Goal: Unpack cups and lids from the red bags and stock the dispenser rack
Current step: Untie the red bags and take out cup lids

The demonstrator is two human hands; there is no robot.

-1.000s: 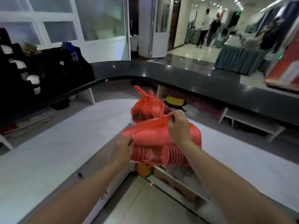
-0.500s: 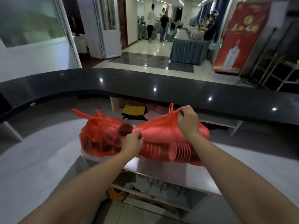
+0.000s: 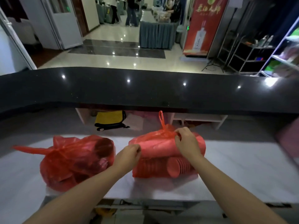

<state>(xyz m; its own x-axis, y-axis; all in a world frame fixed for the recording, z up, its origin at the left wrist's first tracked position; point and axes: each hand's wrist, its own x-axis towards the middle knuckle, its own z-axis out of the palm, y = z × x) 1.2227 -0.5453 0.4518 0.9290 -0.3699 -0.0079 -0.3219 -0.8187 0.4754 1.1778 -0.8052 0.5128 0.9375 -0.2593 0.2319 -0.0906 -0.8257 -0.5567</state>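
Head view: right hand (image 3: 186, 143) pinches the knot of a cup bag (image 3: 161, 156) on the worktop (image 3: 234, 172); left hand (image 3: 129, 152) grips its side; second bag (image 3: 72, 160) lies just left.

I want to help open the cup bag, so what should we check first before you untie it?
1. Bag with the cup stacks rests on the white counter: ok.
2. Right hand pinches the knot at the top of the bag: ok.
3. Left hand holds the bag's left end to steady it: ok.
4. Knot already loose: not ok, the top is gathered tight, with a loop sticking up.
5. The other red bag sits apart on the left, out of the way: ok, also tied.
6. Dispenser rack ready nearby: cannot tell, it is not in view.
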